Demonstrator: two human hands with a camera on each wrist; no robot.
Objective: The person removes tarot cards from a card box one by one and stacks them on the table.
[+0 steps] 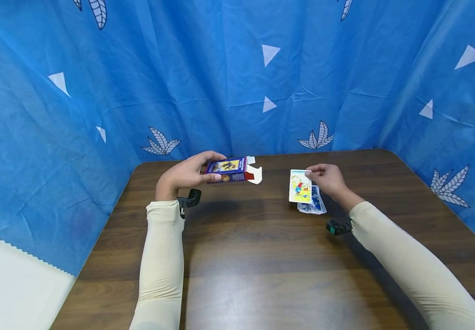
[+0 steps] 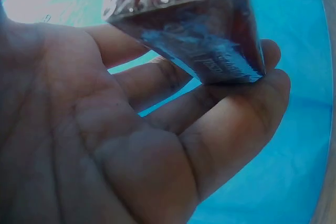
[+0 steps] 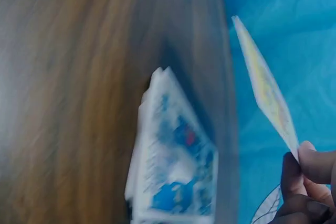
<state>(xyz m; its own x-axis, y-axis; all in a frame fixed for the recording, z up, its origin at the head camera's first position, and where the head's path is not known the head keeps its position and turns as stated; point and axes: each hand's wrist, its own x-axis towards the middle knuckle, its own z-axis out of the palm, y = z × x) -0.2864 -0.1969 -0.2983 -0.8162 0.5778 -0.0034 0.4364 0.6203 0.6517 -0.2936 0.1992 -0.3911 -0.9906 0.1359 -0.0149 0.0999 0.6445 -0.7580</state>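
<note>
A dark blue card box [image 1: 230, 170], with its white end flaps open toward the right, is gripped between the thumb and fingers of my left hand [image 1: 189, 172] above the table. The left wrist view shows the closed end of the box [image 2: 205, 40], wrapped in something shiny. By its upper corner, my right hand [image 1: 325, 178] pinches one card [image 1: 300, 187] with a yellow picture. Just below that card lies a loose stack of cards [image 1: 314, 204] on the table, slightly fanned, with a blue picture on top. In the right wrist view the pinched card [image 3: 268, 87] appears nearly edge-on, apart from the stack [image 3: 176, 166].
Under both hands spreads a brown wooden table [image 1: 241, 256]. A blue curtain [image 1: 221, 82] with white triangles and leaf patterns hangs behind and on both sides. White cloth [image 1: 14, 284] shows at the lower left. Each wrist wears a small black device.
</note>
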